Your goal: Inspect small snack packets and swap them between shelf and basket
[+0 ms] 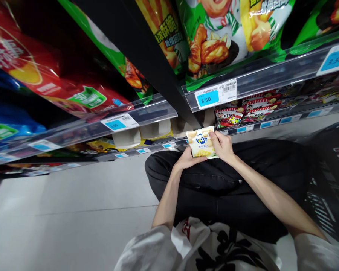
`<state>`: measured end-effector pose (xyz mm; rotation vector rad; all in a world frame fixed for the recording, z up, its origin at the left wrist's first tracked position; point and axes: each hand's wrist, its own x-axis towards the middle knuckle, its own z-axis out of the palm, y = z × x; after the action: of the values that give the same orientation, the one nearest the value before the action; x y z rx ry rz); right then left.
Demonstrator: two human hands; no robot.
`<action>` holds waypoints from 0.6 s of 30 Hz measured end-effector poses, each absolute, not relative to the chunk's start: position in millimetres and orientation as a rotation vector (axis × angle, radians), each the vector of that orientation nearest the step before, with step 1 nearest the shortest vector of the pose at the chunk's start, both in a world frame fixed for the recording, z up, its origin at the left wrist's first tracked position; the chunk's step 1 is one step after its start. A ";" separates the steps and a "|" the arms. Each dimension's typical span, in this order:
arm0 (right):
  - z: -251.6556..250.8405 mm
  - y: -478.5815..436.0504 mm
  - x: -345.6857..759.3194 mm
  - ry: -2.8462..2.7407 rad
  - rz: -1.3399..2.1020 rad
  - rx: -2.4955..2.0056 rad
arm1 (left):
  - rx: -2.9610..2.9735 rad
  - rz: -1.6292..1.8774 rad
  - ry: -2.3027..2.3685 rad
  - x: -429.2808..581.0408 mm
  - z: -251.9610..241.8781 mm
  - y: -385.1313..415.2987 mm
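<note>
Both hands hold a small pale-yellow snack packet [201,143] with a blue logo, its printed face turned up toward me. My left hand [187,159] grips its lower left edge, the thumb lying along the bottom. My right hand [223,146] pinches the upper right side, thumb and fingers closed on it. The packet is above my bent knees, just in front of the lowest shelf. Behind it, cream-coloured cartons [127,138] and red-and-white snack packs [228,117] sit on that shelf.
Large chip bags [214,49] fill the upper shelf, whose clear price rail [257,71] juts out above my hands. A black upright [147,52] divides the shelving. At right stands a black plastic basket [333,169]. Pale floor tiles [87,210] lie at left.
</note>
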<state>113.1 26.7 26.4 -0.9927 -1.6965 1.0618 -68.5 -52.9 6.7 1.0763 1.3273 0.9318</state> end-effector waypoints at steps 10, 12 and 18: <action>26.2 25.2 109.8 -1.627 1.122 -0.993 | 1.105 0.874 1.372 -69.5 7.6 -55.4; 26.0 24.8 109.2 -1.612 1.139 -1.003 | 1.112 0.879 1.377 -70.3 7.1 -55.8; 22.7 26.4 107.7 -1.529 1.299 -1.013 | 1.100 0.895 1.361 -72.6 8.4 -55.9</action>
<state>107.7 26.4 22.7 -1.0126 -1.5293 1.2986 -72.6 -55.9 8.4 1.1001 1.3605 0.8947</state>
